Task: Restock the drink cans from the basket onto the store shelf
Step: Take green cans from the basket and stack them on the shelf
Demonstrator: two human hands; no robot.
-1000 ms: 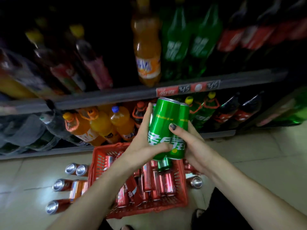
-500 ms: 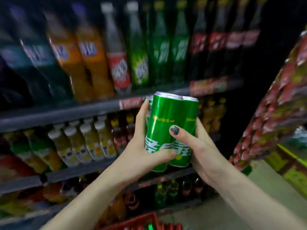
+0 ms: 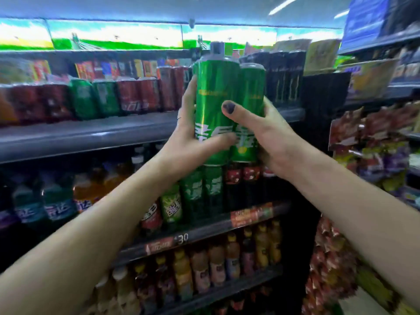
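The left hand (image 3: pixel 193 142) wraps the tall green can (image 3: pixel 213 105) from nine o'clock, thumb across its lower label, and the right hand (image 3: pixel 270 137) curls round the second green can (image 3: pixel 251 110) from three o'clock, its dark-nailed thumb pressed onto the first can; the two cans stand upright and touching, squeezed together as one bundle, and a sliver at the left suggests a third behind, though I cannot be sure; they are held in the air in front of the grey shelf (image 3: pixel 91 133), level with its row of cans; to do this step well, I judge, keep the bundle upright and pressed together, aim at a gap beside the green cans on the shelf (image 3: pixel 95 98) at nine o'clock, set the bases down on the shelf before loosening either hand, then slide them back; the risk is a can slipping out of the squeeze; beyond, red cans (image 3: pixel 136 94) sit in the same row, black cans (image 3: pixel 284 76) at two o'clock, bottles (image 3: pixel 193 192) on the shelves below, and snack bags (image 3: pixel 375 133) hang at three o'clock; the basket is out of sight.
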